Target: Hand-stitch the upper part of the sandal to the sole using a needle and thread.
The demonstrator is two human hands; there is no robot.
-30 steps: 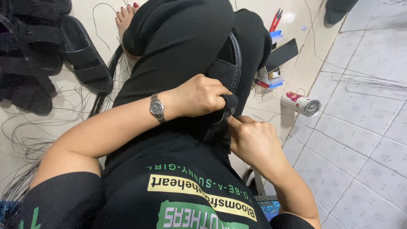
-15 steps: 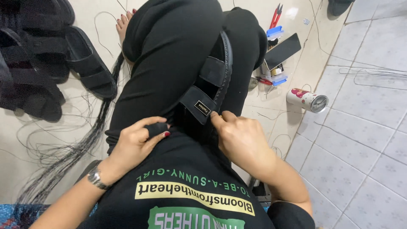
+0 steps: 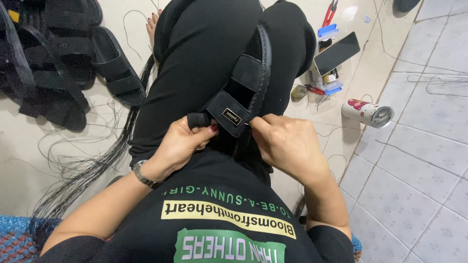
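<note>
A black sandal [image 3: 253,78] with two wide straps lies on my lap, sole edge to the right. My left hand [image 3: 183,143], with a wristwatch on its wrist, pinches the loose end of the nearer strap [image 3: 229,114], which carries a small metal tag. My right hand [image 3: 287,143] grips the same strap's other side at the sandal's edge. Both hands are closed on the strap, close to my body. The far strap [image 3: 248,73] is untouched.
More black sandals [image 3: 63,63] are piled on the floor at the left, with loose black threads [image 3: 92,165] beside them. To the right lie a phone [image 3: 336,52], red scissors [image 3: 330,10], small tools and a tipped can [image 3: 366,112] on the tiled floor.
My left hand came off the sandal's top, dropped down to the left and now pinches the near strap's end. The sandal shifted up on my lap. My right hand stayed at the strap.
</note>
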